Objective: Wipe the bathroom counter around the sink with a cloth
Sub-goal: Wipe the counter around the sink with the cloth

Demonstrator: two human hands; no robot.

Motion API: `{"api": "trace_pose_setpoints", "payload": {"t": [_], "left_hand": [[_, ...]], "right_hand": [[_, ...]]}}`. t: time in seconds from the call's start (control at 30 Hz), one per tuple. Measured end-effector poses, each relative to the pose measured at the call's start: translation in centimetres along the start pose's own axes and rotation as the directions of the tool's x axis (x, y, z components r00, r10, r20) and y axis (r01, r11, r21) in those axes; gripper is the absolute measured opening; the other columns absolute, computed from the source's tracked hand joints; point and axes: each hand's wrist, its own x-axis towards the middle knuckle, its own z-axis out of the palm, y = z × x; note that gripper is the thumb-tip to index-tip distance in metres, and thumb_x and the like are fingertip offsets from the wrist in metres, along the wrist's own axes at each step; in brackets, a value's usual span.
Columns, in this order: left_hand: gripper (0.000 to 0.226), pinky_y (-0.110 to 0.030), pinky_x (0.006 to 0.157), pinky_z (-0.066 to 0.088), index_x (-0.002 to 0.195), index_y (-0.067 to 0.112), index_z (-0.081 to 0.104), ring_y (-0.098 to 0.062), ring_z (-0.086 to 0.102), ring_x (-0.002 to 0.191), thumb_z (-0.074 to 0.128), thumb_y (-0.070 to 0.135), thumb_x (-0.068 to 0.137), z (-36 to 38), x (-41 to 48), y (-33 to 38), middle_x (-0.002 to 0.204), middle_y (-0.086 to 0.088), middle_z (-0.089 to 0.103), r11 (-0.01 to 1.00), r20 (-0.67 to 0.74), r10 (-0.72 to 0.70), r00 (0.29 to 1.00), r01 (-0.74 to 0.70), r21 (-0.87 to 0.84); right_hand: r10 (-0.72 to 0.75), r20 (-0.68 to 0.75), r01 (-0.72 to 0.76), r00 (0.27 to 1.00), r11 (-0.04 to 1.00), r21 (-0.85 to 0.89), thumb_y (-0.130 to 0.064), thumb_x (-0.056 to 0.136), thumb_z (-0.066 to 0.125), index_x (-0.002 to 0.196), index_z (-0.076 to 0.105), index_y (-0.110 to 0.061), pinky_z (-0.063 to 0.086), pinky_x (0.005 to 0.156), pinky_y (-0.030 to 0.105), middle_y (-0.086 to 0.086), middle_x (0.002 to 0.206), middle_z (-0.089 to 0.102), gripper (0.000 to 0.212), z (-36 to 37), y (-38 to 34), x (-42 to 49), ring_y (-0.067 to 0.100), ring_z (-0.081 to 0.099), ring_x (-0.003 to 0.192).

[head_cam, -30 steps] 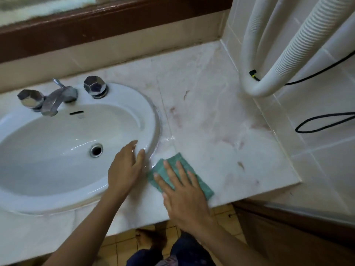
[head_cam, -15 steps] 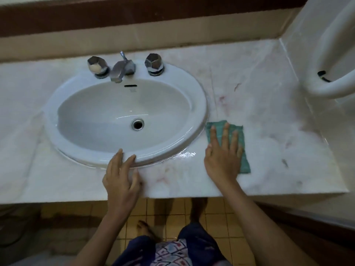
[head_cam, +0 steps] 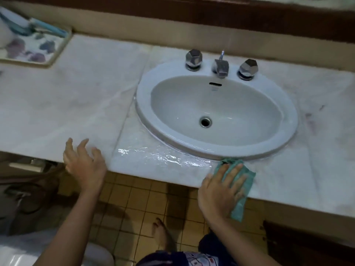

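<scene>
Teal cloth (head_cam: 248, 179) lies under my right grip (head_cam: 219, 192), fingers straight, pressing. The wet bench (head_cam: 76, 104) strip runs leftward along the sink (head_cam: 211, 152) front toward my open, empty left grip (head_cam: 84, 167).

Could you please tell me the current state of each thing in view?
White oval sink: empty, drain unplugged.
White marble counter: wet and glossy in front of the sink.
Green cloth: pressed flat under the right hand, overhanging the counter's front edge.
Left hand: open, holding nothing.
</scene>
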Motion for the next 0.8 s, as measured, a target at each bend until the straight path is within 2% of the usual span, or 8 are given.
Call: {"api": "trace_pose_setpoints", "payload": {"t": [0.17, 0.3, 0.4, 0.5, 0.57, 0.63, 0.7, 0.8], "left_hand": [[0.037, -0.057, 0.113, 0.019, 0.131, 0.013, 0.054, -0.034, 0.021, 0.143, 0.047, 0.022, 0.096, -0.9, 8.1, -4.2, 0.155, -0.010, 0.027, 0.995, 0.013, -0.062, 0.998, 0.061, 0.085], [0.034, -0.056, 0.109, 0.026, 0.125, 0.017, 0.058, -0.030, 0.029, 0.139, 0.049, 0.020, 0.092, -0.6, 9.6, -4.7, 0.150, -0.006, 0.038, 0.993, -0.015, -0.087, 0.996, 0.088, 0.080], [0.034, -0.054, 0.109, 0.025, 0.124, 0.019, 0.059, -0.029, 0.028, 0.141, 0.052, 0.020, 0.092, -0.4, 9.5, -5.0, 0.151, -0.006, 0.038, 0.993, -0.032, -0.095, 0.995, 0.097, 0.070], [0.034, -0.053, 0.108, 0.025, 0.125, 0.019, 0.059, -0.028, 0.028, 0.142, 0.055, 0.021, 0.092, -0.3, 9.7, -5.1, 0.151, -0.006, 0.038, 0.991, -0.037, -0.107, 0.994, 0.110, 0.082], [0.034, -0.051, 0.108, 0.027, 0.125, 0.019, 0.059, -0.028, 0.029, 0.142, 0.057, 0.021, 0.091, -0.1, 9.8, -5.1, 0.151, -0.006, 0.039, 0.987, -0.043, -0.123, 0.991, 0.127, 0.099], [0.034, -0.051, 0.106, 0.029, 0.124, 0.020, 0.060, -0.029, 0.031, 0.140, 0.059, 0.020, 0.090, 0.0, 9.9, -5.1, 0.150, -0.006, 0.041, 0.987, -0.063, -0.125, 0.990, 0.130, 0.093], [0.035, -0.051, 0.104, 0.030, 0.124, 0.020, 0.060, -0.029, 0.033, 0.140, 0.061, 0.020, 0.089, 0.0, 9.9, -5.3, 0.150, -0.007, 0.042, 0.987, -0.076, -0.118, 0.990, 0.126, 0.098], [0.032, -0.053, 0.104, 0.031, 0.123, 0.020, 0.061, -0.030, 0.032, 0.140, 0.059, 0.018, 0.091, 0.0, 9.8, -5.3, 0.149, -0.008, 0.043, 0.989, -0.084, -0.100, 0.991, 0.108, 0.104]], "right_hand": [[-0.329, -0.027, 0.328, 0.944, 0.944, -0.037, -0.048, 0.092, 0.024, 0.153, 0.013, -0.018, 0.006, 0.115, 0.055, 0.013, 0.161, 0.000, 0.069, 3.6, -7.5, -4.7, 0.037, 0.001, 0.147], [-0.616, 0.038, 0.616, 0.787, 0.778, -0.123, -0.044, 0.096, 0.027, 0.154, 0.011, -0.024, 0.009, 0.115, 0.049, 0.007, 0.162, 0.000, 0.063, 4.7, -11.4, -3.5, 0.029, -0.001, 0.148], [-0.744, 0.096, 0.749, 0.661, 0.647, -0.142, -0.045, 0.098, 0.020, 0.152, -0.001, -0.034, 0.004, 0.119, 0.043, -0.002, 0.161, -0.014, 0.059, 4.3, -14.7, -0.5, 0.019, -0.014, 0.147], [-0.734, 0.083, 0.738, 0.674, 0.664, -0.121, -0.045, 0.098, 0.016, 0.152, -0.003, -0.037, 0.001, 0.119, 0.041, -0.006, 0.159, -0.021, 0.057, 4.4, -20.1, 1.2, 0.014, -0.018, 0.146], [-0.684, 0.044, 0.685, 0.728, 0.722, -0.099, -0.045, 0.098, 0.016, 0.152, -0.003, -0.034, 0.000, 0.119, 0.044, -0.003, 0.159, -0.021, 0.058, 5.5, -24.4, 1.3, 0.019, -0.017, 0.146], [-0.688, 0.040, 0.688, 0.725, 0.721, -0.085, -0.045, 0.098, 0.015, 0.153, 0.001, -0.031, -0.005, 0.116, 0.044, 0.000, 0.159, -0.019, 0.059, 6.9, -28.4, 0.8, 0.023, -0.016, 0.147], [-0.781, 0.071, 0.784, 0.620, 0.614, -0.094, -0.044, 0.097, 0.016, 0.153, 0.006, -0.032, -0.006, 0.115, 0.043, 0.000, 0.161, -0.014, 0.058, 7.6, -30.6, -0.3, 0.024, -0.014, 0.147], [-0.924, 0.177, 0.941, 0.338, 0.330, -0.070, -0.042, 0.099, 0.021, 0.152, 0.005, -0.037, -0.004, 0.117, 0.042, -0.004, 0.161, -0.009, 0.056, 7.2, -29.0, -0.5, 0.023, -0.012, 0.147]]}}
